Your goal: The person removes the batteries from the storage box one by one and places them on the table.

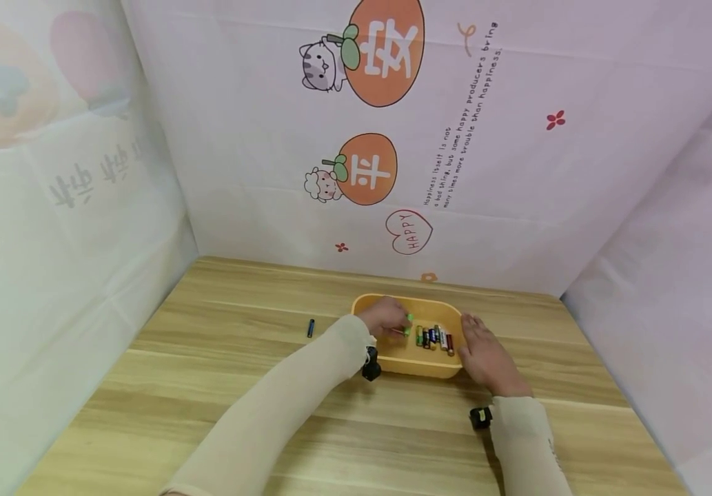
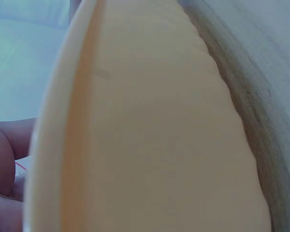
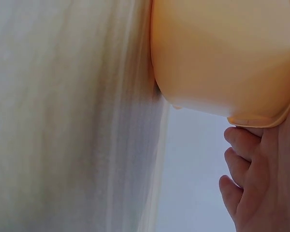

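A yellow plastic basin stands on the table, with a row of several batteries in different colours lying side by side on its floor. My left hand reaches over the near left rim into the basin. Its fingertips pinch a green battery, which they partly hide, to the left of that row. At the basin's right end, my right hand rests against the rim with its fingers stretched along the outside. The left wrist view is mostly filled by the basin's outer wall; part of the left hand shows beyond the rim.
One blue battery lies on the wooden table left of the basin. White printed cloth hangs behind the table and along both sides. Black wrist cameras sit close to the basin's near side.
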{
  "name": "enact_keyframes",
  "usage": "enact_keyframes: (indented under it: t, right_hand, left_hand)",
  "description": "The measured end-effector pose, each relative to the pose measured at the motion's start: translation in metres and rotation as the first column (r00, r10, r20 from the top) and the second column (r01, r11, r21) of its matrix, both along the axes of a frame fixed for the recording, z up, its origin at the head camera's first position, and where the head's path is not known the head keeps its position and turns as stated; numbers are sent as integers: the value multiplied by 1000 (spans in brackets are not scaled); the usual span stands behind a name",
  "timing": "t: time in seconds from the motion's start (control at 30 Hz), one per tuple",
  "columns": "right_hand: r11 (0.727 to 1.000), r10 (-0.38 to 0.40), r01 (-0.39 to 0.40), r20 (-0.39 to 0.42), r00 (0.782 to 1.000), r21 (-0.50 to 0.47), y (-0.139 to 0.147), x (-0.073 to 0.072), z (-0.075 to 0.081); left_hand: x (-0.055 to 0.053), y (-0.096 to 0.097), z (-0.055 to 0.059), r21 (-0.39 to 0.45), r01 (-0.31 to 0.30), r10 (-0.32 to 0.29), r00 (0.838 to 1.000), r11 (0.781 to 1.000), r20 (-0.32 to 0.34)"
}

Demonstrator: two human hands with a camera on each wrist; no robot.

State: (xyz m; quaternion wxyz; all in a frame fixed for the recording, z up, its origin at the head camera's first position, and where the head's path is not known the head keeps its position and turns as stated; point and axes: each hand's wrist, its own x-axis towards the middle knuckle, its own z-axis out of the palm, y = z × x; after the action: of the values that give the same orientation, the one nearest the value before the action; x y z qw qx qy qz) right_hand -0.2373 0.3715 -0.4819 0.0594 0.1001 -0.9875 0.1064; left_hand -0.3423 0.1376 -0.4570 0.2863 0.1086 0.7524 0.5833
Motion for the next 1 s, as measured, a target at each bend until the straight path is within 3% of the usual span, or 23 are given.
enact_keyframes:
  t: [0.53,0.77,1.0]
  right_hand:
    - [1000,13,-13,1,1000,12,2,-1,-1]
    - [1000,3,-3,6,1000,13,2,0,-2]
    - [1000,2,-2,7,1000,-2,2,0,-1]
  left_hand:
    - [5,-5,6,17,-17,16,999,1000,33]
    - [7,-10,10,17,-84,82,994,996,69]
    - [6,-20,11,58,-56,51,995,997,82]
